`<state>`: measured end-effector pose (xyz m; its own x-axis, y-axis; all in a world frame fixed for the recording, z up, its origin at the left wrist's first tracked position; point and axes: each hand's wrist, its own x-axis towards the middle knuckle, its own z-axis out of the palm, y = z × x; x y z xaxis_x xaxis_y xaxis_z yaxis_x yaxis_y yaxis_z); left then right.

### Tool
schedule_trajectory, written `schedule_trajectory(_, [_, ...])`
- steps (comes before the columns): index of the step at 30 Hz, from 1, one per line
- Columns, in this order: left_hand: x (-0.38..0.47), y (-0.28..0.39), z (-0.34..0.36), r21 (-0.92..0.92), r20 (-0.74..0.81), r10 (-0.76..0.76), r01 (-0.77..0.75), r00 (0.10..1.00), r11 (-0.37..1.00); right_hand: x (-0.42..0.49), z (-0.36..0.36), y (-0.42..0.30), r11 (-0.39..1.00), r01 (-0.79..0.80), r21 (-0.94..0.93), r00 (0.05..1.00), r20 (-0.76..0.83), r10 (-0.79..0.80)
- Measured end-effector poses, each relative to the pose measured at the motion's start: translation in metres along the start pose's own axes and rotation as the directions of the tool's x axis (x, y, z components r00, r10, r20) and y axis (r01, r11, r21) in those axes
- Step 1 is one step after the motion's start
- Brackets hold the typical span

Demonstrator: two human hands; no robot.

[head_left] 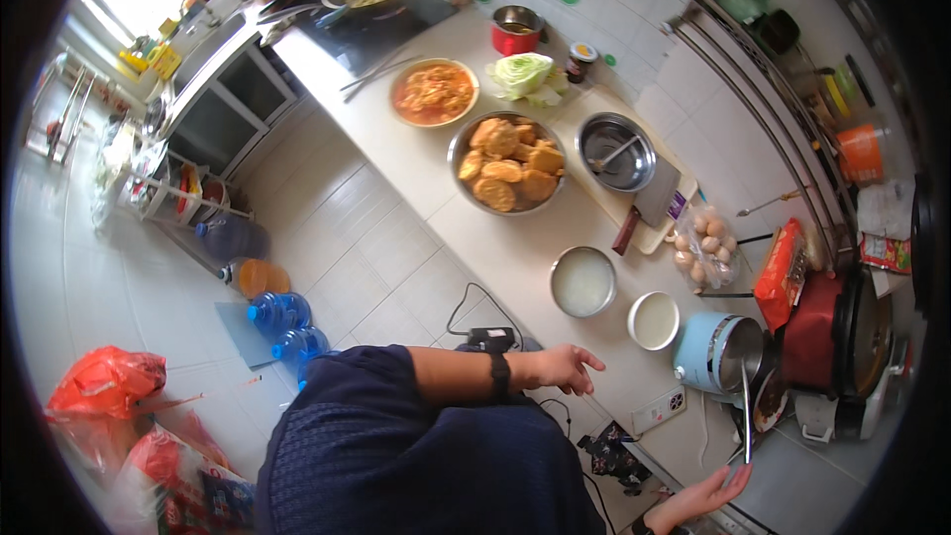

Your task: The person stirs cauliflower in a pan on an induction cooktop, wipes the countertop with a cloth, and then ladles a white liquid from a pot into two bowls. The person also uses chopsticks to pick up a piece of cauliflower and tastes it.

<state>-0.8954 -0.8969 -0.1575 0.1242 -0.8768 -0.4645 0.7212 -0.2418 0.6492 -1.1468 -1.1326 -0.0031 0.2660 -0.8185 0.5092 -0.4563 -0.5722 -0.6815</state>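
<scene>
My left hand (565,370), with a black band at the wrist, hovers by the counter's edge, fingers loosely spread and holding nothing. Low at the right, my right hand (702,496) is open, its fingertips at the end of a ladle's metal handle (747,416); whether they touch cannot be told. That ladle leans in a light-blue electric pot (706,351). Closest to my left hand are a white bowl (654,321) and a steel bowl (583,281), both with pale, cloudy contents. Farther up are a steel bowl of fried pieces (509,163) and a bowl of reddish-orange food (435,92).
A cleaver (654,197) and steel bowl (616,151) rest on a cutting board (587,108). Around them are bagged eggs (706,247), cabbage (522,76) and a red cooker (813,334). A power strip (659,410) lies near the counter's edge; blue bottles (301,345) stand on the floor.
</scene>
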Motion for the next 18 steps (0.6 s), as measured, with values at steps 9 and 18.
schedule_trajectory(9, [-0.281, -0.027, -0.122, -0.291, -0.616, 0.066, -0.305, 0.785, 0.907, -0.148, 0.103, -0.075, 0.93, -0.179, 0.321, 0.945, 0.319, 0.072])
schedule_trajectory(18, [-0.453, -0.035, -0.247, -0.187, -0.894, 0.201, -0.743, 0.4, 0.643, -0.238, 0.213, -0.244, 0.856, -0.134, 0.5, 0.839, 0.517, -0.17])
